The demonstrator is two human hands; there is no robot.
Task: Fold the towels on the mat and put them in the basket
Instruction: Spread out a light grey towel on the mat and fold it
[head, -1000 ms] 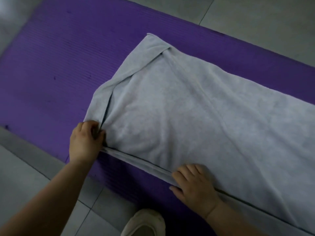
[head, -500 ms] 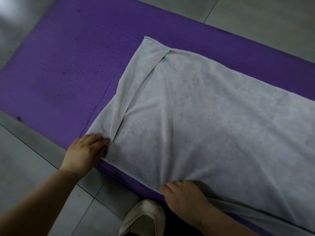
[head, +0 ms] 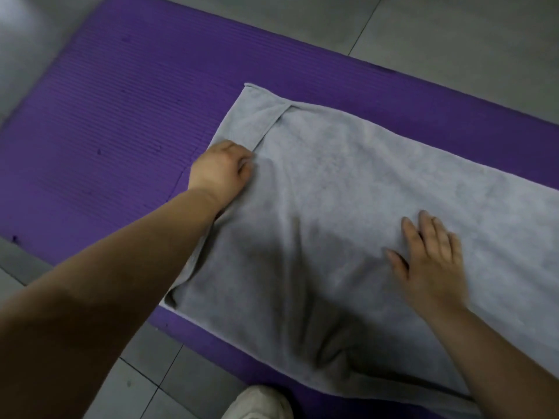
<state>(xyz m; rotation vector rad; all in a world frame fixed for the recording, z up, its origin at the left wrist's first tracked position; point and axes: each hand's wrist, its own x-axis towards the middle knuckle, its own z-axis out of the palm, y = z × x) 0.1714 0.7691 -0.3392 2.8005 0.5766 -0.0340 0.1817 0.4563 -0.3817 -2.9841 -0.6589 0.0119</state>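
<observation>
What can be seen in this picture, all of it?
towel: one, grey, spread on the mat, left end folded over
mat: one, purple, ribbed, on the floor
floor: grey tiles, around the mat
shoe: one, off-white, bottom edge, beside the mat
left hand: fingers curled, grips the towel at its folded left end
right hand: fingers straight, rests flat on the towel

Bare forearms (head: 121, 282) lead to the left grip (head: 220, 173) and right grip (head: 432, 261); a pale, round-toed shoe (head: 257, 400) is worn.
</observation>
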